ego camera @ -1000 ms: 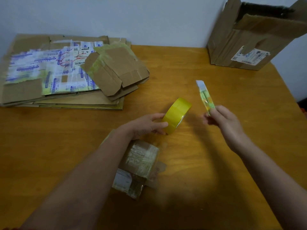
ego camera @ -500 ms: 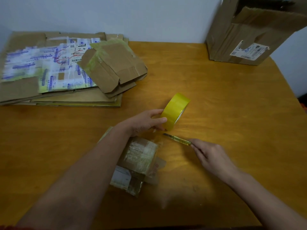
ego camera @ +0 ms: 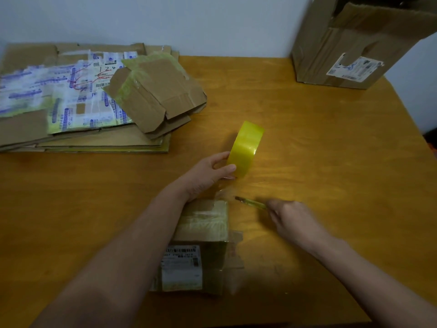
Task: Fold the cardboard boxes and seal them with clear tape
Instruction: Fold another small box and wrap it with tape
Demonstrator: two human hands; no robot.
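Left hand (ego camera: pixel 208 171): I see it gripping the tape roll (ego camera: pixel 247 147), upright on the desk (ego camera: pixel 319 143), centre frame.
Right hand (ego camera: pixel 293 218): pinching a thin cutter (ego camera: pixel 251 202).
Done: small box (ego camera: pixel 201 233), lower centre, looks taped.
Left: flat cardboard stack (ego camera: pixel 82 136), upper left, unfolded, I judge.

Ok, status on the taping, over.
Left hand grips tape roll; right hand holds cutter, tip near box. Box under left forearm, side flap out. Nothing in the way.

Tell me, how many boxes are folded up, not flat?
2: a small taped box under the left arm, and a big open box far right on the table. None looks hidden.
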